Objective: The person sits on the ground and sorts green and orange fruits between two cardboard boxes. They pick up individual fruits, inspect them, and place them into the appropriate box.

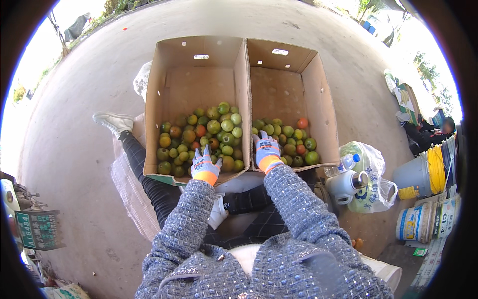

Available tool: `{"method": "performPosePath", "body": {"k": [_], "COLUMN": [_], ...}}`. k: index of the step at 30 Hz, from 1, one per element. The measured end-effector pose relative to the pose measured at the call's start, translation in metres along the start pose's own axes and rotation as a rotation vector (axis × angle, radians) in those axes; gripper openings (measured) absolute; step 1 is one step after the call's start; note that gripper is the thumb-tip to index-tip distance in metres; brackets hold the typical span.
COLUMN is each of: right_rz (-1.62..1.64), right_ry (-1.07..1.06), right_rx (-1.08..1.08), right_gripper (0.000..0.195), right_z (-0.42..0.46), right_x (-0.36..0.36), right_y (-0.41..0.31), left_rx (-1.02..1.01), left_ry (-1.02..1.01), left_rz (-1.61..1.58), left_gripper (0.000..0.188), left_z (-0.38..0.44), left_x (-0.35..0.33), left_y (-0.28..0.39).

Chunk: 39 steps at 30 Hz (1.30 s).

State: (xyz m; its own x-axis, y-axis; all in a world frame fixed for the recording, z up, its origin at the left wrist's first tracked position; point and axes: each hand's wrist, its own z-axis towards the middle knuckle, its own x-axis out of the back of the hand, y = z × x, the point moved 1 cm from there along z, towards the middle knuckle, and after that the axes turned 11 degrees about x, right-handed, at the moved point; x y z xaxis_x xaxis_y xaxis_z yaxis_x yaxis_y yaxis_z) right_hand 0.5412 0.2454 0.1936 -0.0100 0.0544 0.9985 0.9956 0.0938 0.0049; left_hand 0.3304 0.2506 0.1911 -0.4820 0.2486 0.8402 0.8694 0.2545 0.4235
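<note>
Two cardboard boxes stand side by side before me, each with tomatoes piled at its near end. In the left box (201, 84) lie mostly green tomatoes (213, 126), some turning orange or red. My left hand (204, 166), in a grey-blue glove with an orange cuff, rests on this pile with its fingers spread. The right box (278, 84) has a smaller heap of green tomatoes (288, 131) and a few red ones. My right hand (267, 148), gloved alike, reaches onto that heap beside the dividing walls. Its fingertips are among the tomatoes, and what lies under its palm is hidden.
To the right are a plastic bag (368, 194), a clear bottle (341, 164) and a white flask (341, 185). Several buckets (410, 175) line the far right, with a seated person (429, 132) beyond. A vehicle's rear (18, 202) shows at left. Concrete floor (86, 160) surrounds the boxes.
</note>
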Motion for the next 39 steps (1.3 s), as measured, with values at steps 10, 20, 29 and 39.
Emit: {"method": "performPosePath", "body": {"k": [10, 20, 29, 39], "right_rz": [2.255, 0.859, 0.206, 0.429], "right_ry": [0.799, 0.520, -0.195, -0.293], "right_rx": [-0.410, 0.333, -0.158, -0.311], "right_gripper": [0.031, 0.038, 0.056, 0.074], "right_z": [-0.036, -0.069, -0.031, -0.032], "right_x": [0.004, 0.077, 0.070, 0.027], "right_y": [0.016, -0.082, 0.011, 0.018], "left_rx": [-0.855, -1.022, -0.109, -0.286], "left_ry": [0.417, 0.346, 0.105, -0.012], "left_rz": [-0.171, -0.503, -0.502, -0.520], "left_gripper": [0.089, 0.078, 0.072, 0.085], "left_z": [-0.044, -0.033, -0.009, 0.000], "left_x": [0.033, 0.025, 0.009, -0.005], "left_y": [0.022, 0.001, -0.002, -0.006]}}
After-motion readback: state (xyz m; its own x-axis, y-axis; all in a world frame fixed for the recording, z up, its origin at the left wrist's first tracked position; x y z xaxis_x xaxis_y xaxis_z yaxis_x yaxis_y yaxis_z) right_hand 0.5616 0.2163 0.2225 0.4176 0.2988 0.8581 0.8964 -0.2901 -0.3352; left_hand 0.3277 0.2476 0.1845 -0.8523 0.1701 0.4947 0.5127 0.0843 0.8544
